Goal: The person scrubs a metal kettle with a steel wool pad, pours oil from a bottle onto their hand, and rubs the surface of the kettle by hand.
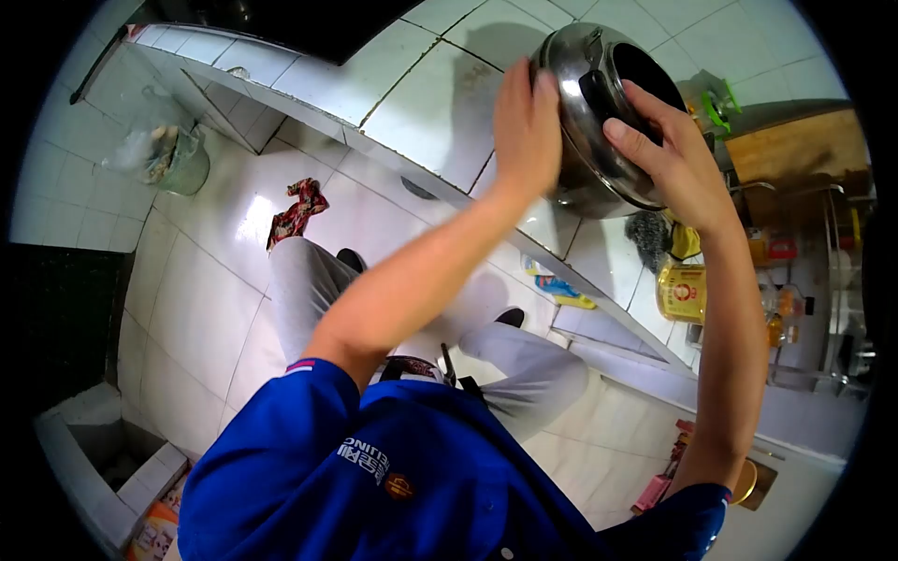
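Observation:
A shiny steel pot (585,107) with a black fitting stands over the white tiled counter. A dark round part, either an opening or a dark surface, shows at its right. My left hand (528,136) lies against the pot's left side, its fingers close together and slightly blurred. From the right, my right hand (678,154) grips the pot's upper part by the dark round area, thumb and fingers curled over it. The pot hides part of both hands' contact. Just below the pot is a dark scouring pad (647,239).
Right of the pot are a yellow-labelled bottle (682,292), a wooden board (795,154) and a rack (828,271) with jars. A green bin (182,166) and a patterned cloth (297,213) are on the floor. The counter edge (412,161) runs diagonally before me.

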`<state>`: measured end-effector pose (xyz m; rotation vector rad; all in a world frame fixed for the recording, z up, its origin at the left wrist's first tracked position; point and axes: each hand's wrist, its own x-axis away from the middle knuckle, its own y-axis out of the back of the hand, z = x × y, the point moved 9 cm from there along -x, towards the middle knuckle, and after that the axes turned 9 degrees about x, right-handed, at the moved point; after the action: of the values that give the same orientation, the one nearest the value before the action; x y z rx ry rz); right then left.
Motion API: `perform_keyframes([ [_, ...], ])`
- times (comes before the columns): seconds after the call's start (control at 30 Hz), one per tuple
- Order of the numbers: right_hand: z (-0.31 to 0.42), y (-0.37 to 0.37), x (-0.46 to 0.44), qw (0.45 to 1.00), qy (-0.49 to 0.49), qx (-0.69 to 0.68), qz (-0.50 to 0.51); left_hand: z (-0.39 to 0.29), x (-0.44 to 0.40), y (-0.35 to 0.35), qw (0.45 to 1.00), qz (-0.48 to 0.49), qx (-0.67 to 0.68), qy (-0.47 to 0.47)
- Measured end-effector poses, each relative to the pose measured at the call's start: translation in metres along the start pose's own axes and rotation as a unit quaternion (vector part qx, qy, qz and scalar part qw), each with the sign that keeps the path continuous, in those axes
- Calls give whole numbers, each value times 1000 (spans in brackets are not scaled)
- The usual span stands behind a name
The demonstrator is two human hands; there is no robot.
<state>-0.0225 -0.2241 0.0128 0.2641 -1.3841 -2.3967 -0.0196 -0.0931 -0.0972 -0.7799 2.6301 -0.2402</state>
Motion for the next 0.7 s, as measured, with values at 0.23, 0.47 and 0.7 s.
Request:
perform_keyframes([
  [0.23,11,-3,10,995,28,-25,95,72,-93,-46,871,300,183,343],
  [0.47,7,-1,14,995,17,0,99,74,-82,-26,894,222,193,339],
  [0.7,9,-2,14,994,3,-5,108,-50,12,24,985,-7,-10,-172],
])
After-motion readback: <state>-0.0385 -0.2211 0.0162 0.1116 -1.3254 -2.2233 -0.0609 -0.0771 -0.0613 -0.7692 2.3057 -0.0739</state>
